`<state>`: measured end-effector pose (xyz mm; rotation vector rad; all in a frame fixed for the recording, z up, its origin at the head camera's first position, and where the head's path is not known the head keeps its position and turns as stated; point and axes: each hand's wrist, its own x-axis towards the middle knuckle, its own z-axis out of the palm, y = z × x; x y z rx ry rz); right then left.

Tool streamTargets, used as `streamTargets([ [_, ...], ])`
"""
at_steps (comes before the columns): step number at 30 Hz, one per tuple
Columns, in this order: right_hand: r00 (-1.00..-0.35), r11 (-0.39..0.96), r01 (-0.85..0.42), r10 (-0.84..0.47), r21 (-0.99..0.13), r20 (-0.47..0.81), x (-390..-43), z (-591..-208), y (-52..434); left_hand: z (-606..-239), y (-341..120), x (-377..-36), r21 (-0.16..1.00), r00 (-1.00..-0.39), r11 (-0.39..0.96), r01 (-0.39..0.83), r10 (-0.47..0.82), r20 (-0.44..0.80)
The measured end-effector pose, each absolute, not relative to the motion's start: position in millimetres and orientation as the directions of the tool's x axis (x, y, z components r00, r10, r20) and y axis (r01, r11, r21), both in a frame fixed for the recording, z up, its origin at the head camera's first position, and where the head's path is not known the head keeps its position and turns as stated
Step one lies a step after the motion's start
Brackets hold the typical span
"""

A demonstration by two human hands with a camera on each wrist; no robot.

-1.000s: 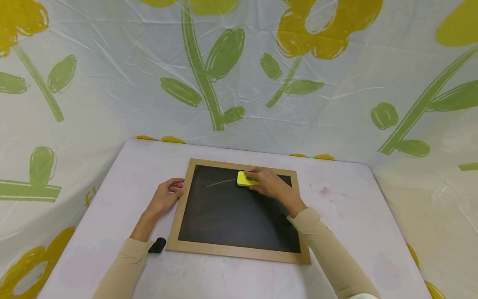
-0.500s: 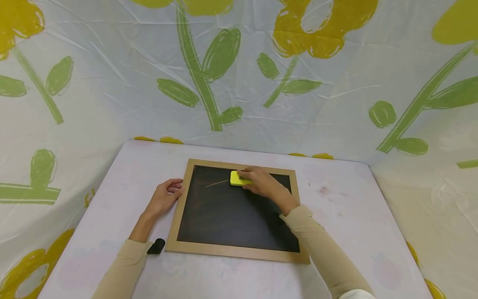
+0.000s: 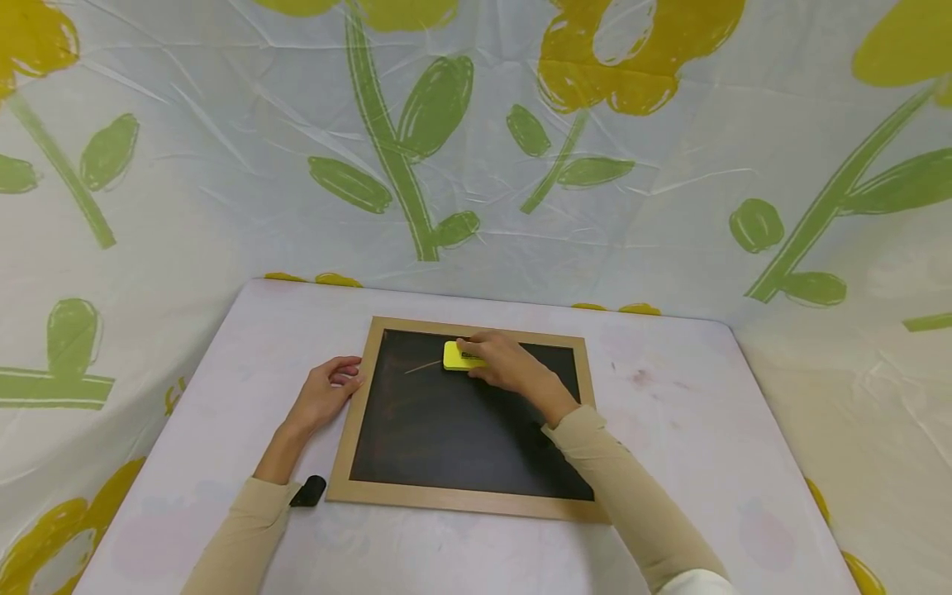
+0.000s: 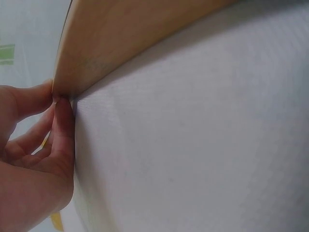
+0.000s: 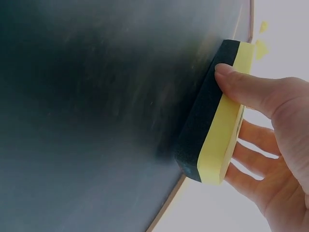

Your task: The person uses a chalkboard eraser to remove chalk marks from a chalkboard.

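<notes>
Right hand (image 3: pixel 506 368) grips yellow foam eraser with dark felt base (image 3: pixel 459 355), pressed on wood-framed black chalkboard (image 3: pixel 461 421) near far edge. Left hand (image 3: pixel 326 393), fingers curled, touches frame's left side.

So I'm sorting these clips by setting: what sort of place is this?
Probably a makeshift recording booth rather than a lived-in room: flower-printed plastic sheeting hangs on all sides of one covered table, which bears only a framed chalkboard, the yellow eraser and a small black object.
</notes>
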<state>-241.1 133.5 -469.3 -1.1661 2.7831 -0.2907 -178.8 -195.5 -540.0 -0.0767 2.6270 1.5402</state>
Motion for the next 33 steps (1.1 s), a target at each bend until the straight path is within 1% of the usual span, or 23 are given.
streamTargets([
  [8,-0.69,0.682,-0.701,-0.722,-0.209,-0.042,-239.2,-470.4,120.2,-539.8,-196.2,-178.5,0.866,-0.995,0.491,-0.09,0.002,-0.105],
  [15,-0.657,0.648,-0.736,-0.754,-0.195,-0.026,-235.6,-470.8,107.0,-539.9,-196.6,-177.8,0.868,-0.994,0.488,-0.091,0.004,-0.106],
  [19,-0.651,0.643,-0.742,-0.759,-0.188,-0.029,-233.3,-470.5,97.7,-540.6,-196.1,-178.2,0.868,-0.995,0.49,-0.085,0.007,-0.101],
  [28,-0.644,0.646,-0.754,-0.763,-0.116,-0.065,-228.6,-470.6,79.6,-540.9,-196.2,-177.8,0.873,-0.995,0.48,-0.087,0.009,-0.104],
  [33,-0.624,0.626,-0.77,-0.779,-0.12,-0.057,-224.8,-468.9,69.7,-539.8,-196.0,-177.6,0.869,-0.994,0.487,-0.087,0.01,-0.106],
])
